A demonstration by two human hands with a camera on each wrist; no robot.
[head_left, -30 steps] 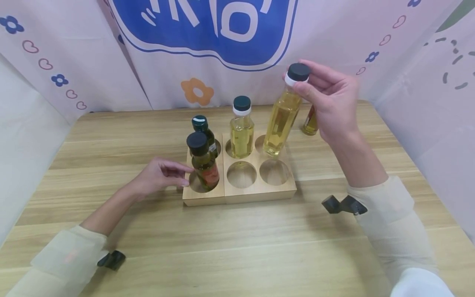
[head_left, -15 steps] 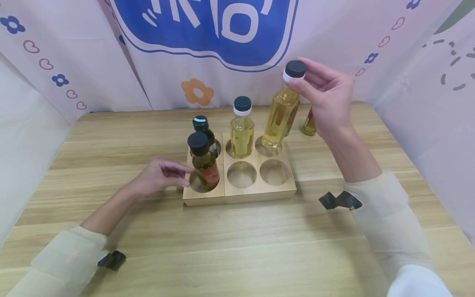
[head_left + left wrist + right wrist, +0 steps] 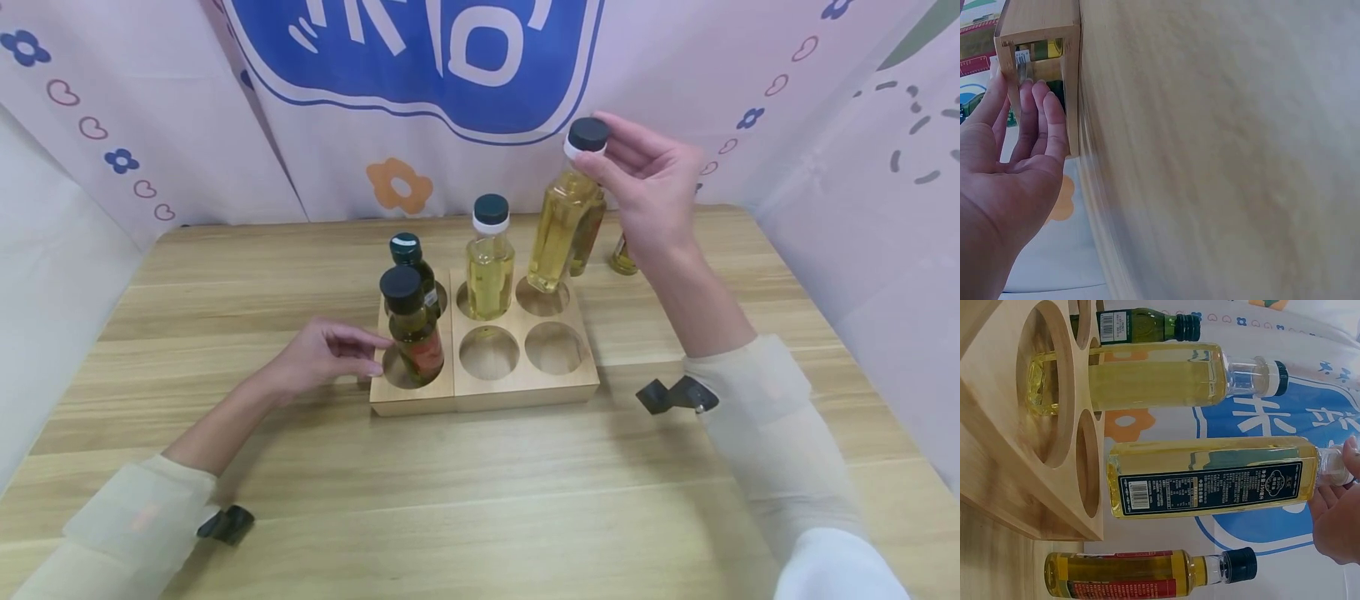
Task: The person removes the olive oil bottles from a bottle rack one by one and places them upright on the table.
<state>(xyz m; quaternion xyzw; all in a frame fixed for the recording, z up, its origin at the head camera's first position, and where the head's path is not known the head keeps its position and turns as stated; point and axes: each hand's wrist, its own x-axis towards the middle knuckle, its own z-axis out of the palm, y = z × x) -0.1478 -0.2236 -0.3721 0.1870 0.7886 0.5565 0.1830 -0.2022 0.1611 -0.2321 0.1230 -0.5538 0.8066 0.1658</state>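
My right hand (image 3: 652, 183) pinches a tall clear oil bottle (image 3: 558, 225) at its white collar, just under the dark cap. Yellow oil fills it, and its base hangs over the back right hole of a wooden bottle rack (image 3: 525, 396). In the right wrist view a dark label faces the camera, and a gap shows between base and hole. At the rack's left end, my left hand (image 3: 322, 358) grips the wood: in the left wrist view the fingers (image 3: 1054, 119) reach inside the open end, thumb outside.
Two dark green bottles (image 3: 414, 333) stand in the rack's left holes; another yellow oil bottle (image 3: 490, 271) fills the back middle hole. Behind the rack at right stand a red-labelled bottle (image 3: 1129, 575) and a small bottle (image 3: 622, 257) partly hidden by my right hand. A printed cloth (image 3: 337, 158) hangs behind.
My right hand has moved left and slightly back, carrying the oil bottle over the back right hole. The red-labelled bottle behind has come into view. My left hand has kept its place.
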